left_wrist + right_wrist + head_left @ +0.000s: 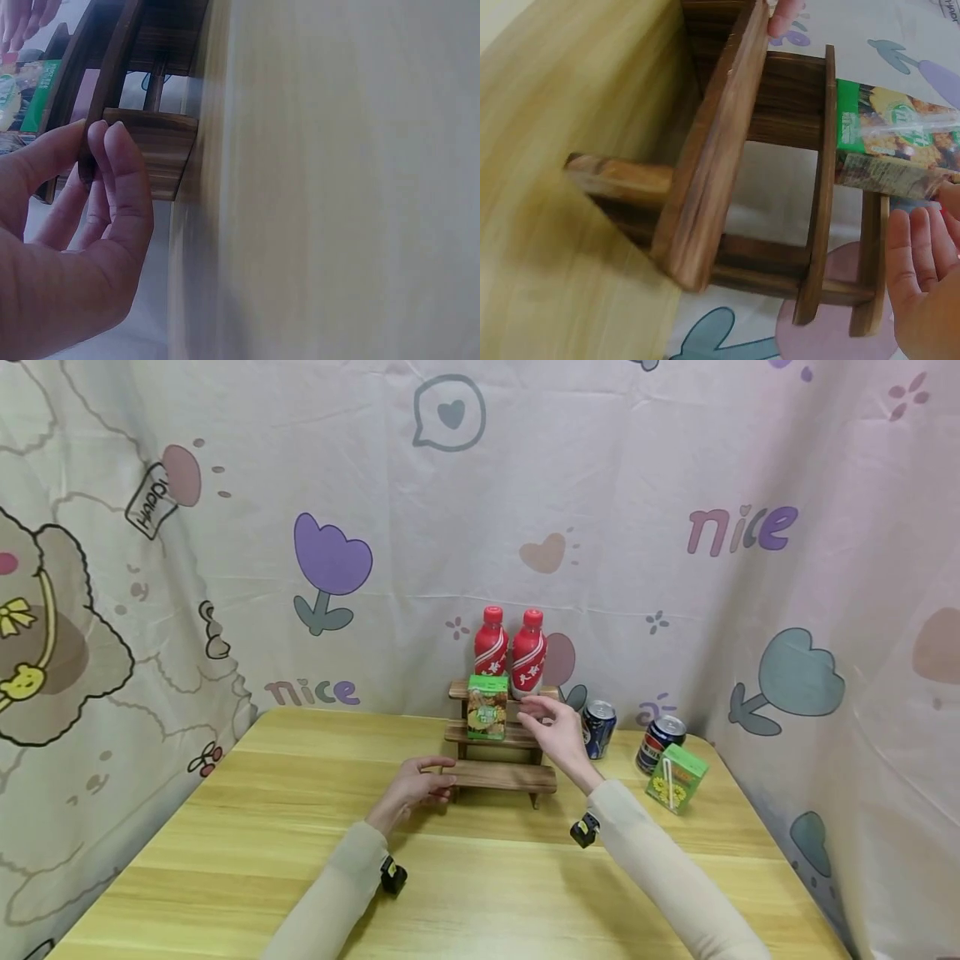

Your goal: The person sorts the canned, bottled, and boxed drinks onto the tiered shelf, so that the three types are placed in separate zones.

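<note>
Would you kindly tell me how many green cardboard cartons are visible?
2: one green cardboard carton on the middle step of the brown wooden stand, another carton on the yellowish wooden table, before a dark-blue metal can.

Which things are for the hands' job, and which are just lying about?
Probably in the job:
wooden stand, pinched by left hand
green carton on it, near right hand
two red bottles on top

Seemingly lying about:
two cans
other carton
</note>
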A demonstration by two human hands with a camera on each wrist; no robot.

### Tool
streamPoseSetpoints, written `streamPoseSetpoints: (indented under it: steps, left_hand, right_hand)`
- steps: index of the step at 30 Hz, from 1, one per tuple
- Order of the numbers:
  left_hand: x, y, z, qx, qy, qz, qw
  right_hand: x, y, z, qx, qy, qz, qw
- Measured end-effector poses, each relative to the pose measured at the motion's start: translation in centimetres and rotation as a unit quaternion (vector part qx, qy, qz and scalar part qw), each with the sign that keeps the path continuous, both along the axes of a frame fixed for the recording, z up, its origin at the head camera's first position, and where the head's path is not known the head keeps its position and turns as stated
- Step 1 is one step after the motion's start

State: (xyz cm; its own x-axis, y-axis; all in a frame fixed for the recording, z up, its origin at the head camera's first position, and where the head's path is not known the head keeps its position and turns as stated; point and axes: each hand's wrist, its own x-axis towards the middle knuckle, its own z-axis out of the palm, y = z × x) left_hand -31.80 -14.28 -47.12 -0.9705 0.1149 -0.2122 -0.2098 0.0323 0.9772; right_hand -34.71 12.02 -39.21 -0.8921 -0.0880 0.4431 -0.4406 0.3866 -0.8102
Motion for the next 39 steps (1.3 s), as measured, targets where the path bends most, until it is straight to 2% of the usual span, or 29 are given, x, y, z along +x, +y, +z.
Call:
streamPoseSetpoints:
  steps: [9,13,23,29,39]
  left_hand:
    - [0.1,-0.2,0.3,0.003,-0.003,-0.007,1.0]
    - [-0.1,-0.2,0.0,0.001,-0.003,-0.005,1.0]
    - [-0.1,-0.2,0.0,-0.014,0.001,-0.006,0.9999]
    - [-0.2,-0.3,-0.1,-0.01,0.0,-0.008,0.9999]
    - [-0.3,-0.2,-0.2,-0.011,-0.001,-0.008,0.9999]
  right_hand:
    - [0.3,2.6,-0.6,0.003,-0.011,-0.01,0.9999]
    - [0.7,3.7,-0.9,0.005,-0.015,-0.02,0.9997]
    - [1.5,6.4,-1.4,-0.021,-0.031,0.0,0.9993]
    - [2.0,8.0,-1.1,0.002,-0.043,-0.004,0.9991]
    - [2.2,10.6,-1.6,0.027,-0.065,-0.028,0.9971]
